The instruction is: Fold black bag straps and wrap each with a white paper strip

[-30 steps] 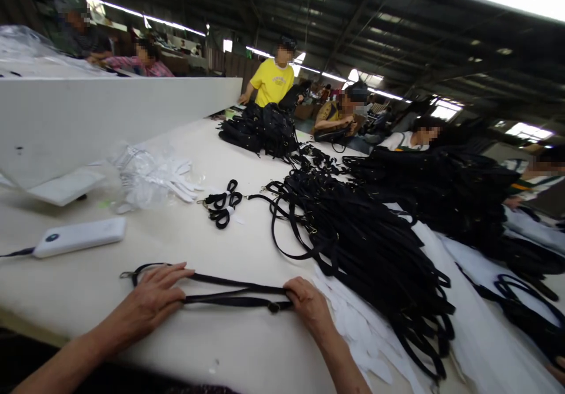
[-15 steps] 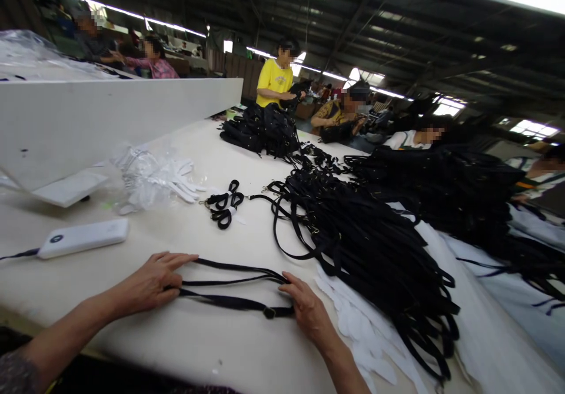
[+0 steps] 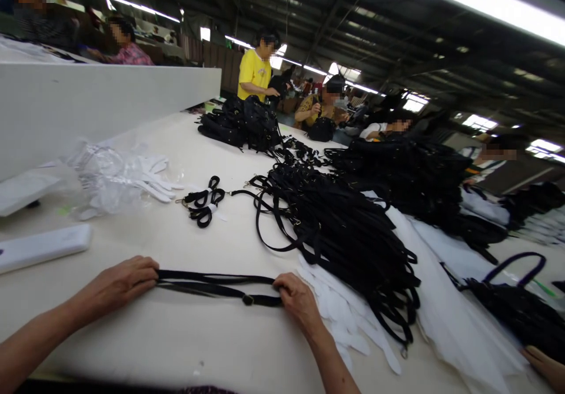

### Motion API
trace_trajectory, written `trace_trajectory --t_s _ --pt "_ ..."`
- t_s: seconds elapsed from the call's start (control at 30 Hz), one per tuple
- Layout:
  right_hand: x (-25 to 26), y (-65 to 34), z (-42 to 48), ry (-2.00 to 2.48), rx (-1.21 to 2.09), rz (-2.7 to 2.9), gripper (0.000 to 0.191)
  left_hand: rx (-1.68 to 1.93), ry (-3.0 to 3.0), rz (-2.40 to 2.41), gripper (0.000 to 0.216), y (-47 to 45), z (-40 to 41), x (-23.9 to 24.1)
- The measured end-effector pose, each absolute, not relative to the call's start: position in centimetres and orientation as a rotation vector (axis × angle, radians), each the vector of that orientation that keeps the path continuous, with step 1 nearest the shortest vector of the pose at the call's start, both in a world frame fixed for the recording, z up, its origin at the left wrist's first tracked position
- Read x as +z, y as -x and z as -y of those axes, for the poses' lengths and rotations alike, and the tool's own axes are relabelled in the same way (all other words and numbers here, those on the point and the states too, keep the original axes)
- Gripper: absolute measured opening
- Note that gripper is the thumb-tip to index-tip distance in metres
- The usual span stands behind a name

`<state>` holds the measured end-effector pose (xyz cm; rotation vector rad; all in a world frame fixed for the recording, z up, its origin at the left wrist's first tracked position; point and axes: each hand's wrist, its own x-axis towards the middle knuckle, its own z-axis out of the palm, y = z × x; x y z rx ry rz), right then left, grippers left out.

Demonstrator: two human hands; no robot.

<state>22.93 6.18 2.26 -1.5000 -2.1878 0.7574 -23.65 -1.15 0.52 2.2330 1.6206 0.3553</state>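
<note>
A black strap (image 3: 212, 284) with a small buckle lies folded flat on the white table (image 3: 176, 335) near its front edge. My left hand (image 3: 119, 282) presses down on the strap's left end with fingers closed over it. My right hand (image 3: 298, 300) grips the strap's right end, just right of the buckle. The strap runs nearly straight between the two hands.
A large heap of black straps (image 3: 344, 235) lies right of my right hand, over white paper pieces (image 3: 348, 317). A small bundled strap (image 3: 203, 199), a plastic bag of white gloves (image 3: 119, 179) and a white power bank (image 3: 42, 247) sit farther back left. Other people work along the table's far side.
The strap has been folded shorter and pulled straight; its left loop and clip no longer stick out past my left hand. The head camera has turned to the right.
</note>
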Motion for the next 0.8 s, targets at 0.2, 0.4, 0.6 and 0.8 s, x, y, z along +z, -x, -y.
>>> trace_trajectory --t_s 0.2,0.4,0.6,0.8 --pt "3.1 -22.5 -5.4 1.485 0.711 2.248 0.018 0.471 -2.305 -1.755 0.025 24.3 3.0 -2.1" --pt "2.2 -22.4 -4.7 1.476 0.644 2.312 0.015 0.450 -2.294 -1.730 0.025 23.3 3.5 -0.9" --pt "0.7 -22.6 -4.8 1.444 0.543 2.324 0.021 0.660 -2.004 -1.786 0.040 23.5 3.5 0.1" --pt "0.0 -23.0 -5.2 1.360 0.494 2.328 0.022 0.691 -1.830 -1.922 0.054 24.5 2.2 1.8"
